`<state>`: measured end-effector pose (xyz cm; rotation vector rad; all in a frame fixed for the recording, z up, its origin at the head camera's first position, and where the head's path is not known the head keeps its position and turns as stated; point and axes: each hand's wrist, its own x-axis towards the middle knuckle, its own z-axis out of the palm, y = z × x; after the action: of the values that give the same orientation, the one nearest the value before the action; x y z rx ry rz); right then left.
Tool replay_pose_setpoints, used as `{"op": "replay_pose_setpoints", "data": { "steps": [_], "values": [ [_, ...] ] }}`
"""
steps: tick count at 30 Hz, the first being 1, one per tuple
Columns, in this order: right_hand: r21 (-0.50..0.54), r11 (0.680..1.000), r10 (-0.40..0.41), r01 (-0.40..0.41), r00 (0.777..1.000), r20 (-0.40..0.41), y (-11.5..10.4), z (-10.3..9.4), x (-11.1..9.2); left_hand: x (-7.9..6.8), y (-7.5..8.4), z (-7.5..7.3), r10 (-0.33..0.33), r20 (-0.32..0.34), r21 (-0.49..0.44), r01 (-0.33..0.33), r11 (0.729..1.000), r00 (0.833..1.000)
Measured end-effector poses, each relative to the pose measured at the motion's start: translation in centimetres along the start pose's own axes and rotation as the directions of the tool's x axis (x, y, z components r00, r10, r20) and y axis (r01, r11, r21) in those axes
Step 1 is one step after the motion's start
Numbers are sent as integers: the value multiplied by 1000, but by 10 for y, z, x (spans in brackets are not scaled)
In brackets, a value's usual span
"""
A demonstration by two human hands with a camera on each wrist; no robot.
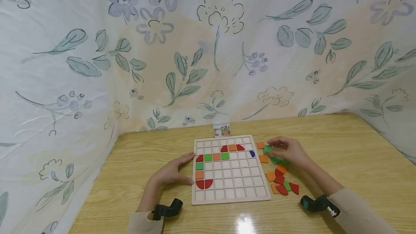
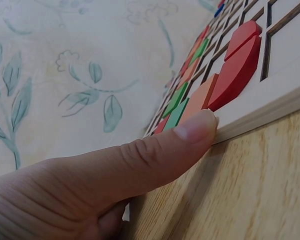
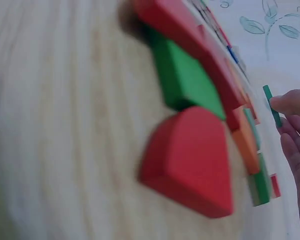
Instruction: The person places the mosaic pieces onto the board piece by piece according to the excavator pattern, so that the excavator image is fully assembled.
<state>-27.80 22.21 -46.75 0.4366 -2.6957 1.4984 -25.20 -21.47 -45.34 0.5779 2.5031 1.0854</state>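
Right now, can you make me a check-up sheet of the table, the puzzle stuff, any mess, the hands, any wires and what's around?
Surface: wood-grain table; bright glare near the front.
Job's things: gridded board holding red, green and orange pieces and a blue one; small patterned card just beyond it.
Clutter: loose pieces right of the board, some overlapping.
Left hand: at the board's left edge, thumb touching it.
Right hand: pinches a green tile near the loose pieces.
Wrists: black device on each.
Cables: nothing seen.
Surroundings: flower-printed cloth behind the table.
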Motion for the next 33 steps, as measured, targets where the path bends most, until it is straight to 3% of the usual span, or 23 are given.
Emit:
{"op": "replay_pose_setpoints", "data": {
  "steps": [11,18,26,33],
  "values": [
    [60,997,-38,39,999,-11,-12,5,3,0,0,1,-1,-6,3,1,1000,1000],
    [133,989,-74,71,997,22,-29,22,8,0,-2,1,3,-10,2,-3,1000,1000],
    [225,973,-62,45,996,68,-46,48,14,0,-1,2,-9,-16,9,9,1000,1000],
    [223,970,-122,95,986,111,-56,68,17,0,0,2,-7,-14,14,7,1000,1000]
  ]
}}
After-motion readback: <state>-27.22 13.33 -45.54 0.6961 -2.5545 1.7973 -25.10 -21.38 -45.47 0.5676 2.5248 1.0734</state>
